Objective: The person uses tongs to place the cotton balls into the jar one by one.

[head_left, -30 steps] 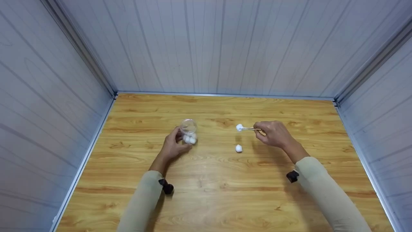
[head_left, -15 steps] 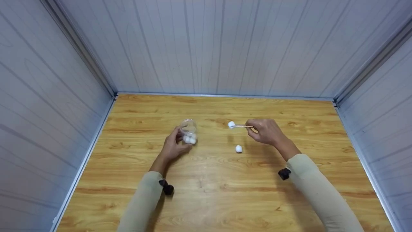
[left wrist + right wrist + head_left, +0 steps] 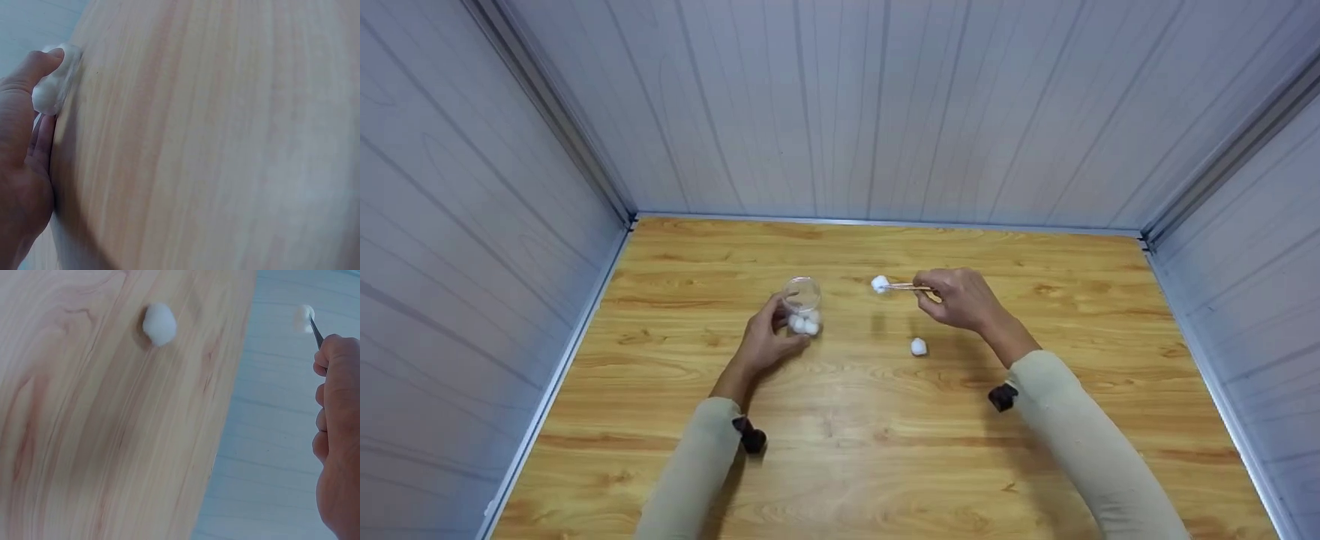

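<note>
My left hand (image 3: 763,341) grips a clear jar (image 3: 802,292) that stands on the wooden table, thumb on the near side and fingers behind it. Several white cotton balls (image 3: 804,324) lie at the bottom of the jar. In the left wrist view the thumb presses the jar's wall (image 3: 72,73). My right hand (image 3: 960,300) pinches metal tweezers (image 3: 907,286), whose tips hold one cotton ball (image 3: 880,283) above the table, to the right of the jar. Another cotton ball (image 3: 919,346) lies on the table below the right hand; the right wrist view shows this loose cotton ball (image 3: 160,324) too.
The wood-grain table (image 3: 840,465) is bounded by pale panel walls at the back (image 3: 840,112), left (image 3: 472,225) and right (image 3: 1260,225). A small black camera sits at each wrist, the left camera (image 3: 751,436) close above the table.
My right hand has moved left, and slightly toward the back, carrying the tweezers and their cotton ball closer to the jar. The left hand and jar have stayed in place.
</note>
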`<state>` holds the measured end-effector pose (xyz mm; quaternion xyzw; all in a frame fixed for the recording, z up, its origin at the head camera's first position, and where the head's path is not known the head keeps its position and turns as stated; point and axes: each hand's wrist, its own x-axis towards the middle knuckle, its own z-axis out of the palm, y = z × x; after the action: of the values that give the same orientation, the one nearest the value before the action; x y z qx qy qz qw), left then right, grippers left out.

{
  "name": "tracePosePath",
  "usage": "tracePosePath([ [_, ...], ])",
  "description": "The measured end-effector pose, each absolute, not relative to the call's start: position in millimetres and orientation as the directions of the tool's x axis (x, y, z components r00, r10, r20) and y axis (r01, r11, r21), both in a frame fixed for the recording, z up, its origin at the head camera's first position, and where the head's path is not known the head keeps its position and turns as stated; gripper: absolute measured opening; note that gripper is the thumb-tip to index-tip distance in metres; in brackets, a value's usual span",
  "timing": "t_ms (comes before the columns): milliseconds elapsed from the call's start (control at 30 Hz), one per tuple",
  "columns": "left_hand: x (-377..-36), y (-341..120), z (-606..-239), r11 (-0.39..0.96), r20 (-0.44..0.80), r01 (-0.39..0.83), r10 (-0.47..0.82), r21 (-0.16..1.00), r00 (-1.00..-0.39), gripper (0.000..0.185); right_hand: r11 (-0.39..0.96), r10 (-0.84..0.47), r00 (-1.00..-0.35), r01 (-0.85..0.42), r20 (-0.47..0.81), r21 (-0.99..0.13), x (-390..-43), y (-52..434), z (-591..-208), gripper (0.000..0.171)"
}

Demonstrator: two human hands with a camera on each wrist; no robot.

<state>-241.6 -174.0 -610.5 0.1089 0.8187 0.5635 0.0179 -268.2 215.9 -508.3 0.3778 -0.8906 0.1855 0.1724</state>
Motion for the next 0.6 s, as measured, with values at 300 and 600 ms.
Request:
tracePosePath([
  [300, -242.3, -173.1, -610.4, 0.323, 0.059, 0.120, 0.191, 0.939, -0.980, 0.087, 0.626, -0.619, -0.639, -0.752, 0.456, -0.205, -272.1, 191.9, -502.2, 0.008],
  [600, -242.6, -173.8, -608.8, 0.340, 0.031, 0.098, 0.197, 0.935, -0.980, 0.088, 0.582, -0.630, -0.608, -0.782, 0.484, -0.225, -273.7, 163.2, -491.7, 0.009],
])
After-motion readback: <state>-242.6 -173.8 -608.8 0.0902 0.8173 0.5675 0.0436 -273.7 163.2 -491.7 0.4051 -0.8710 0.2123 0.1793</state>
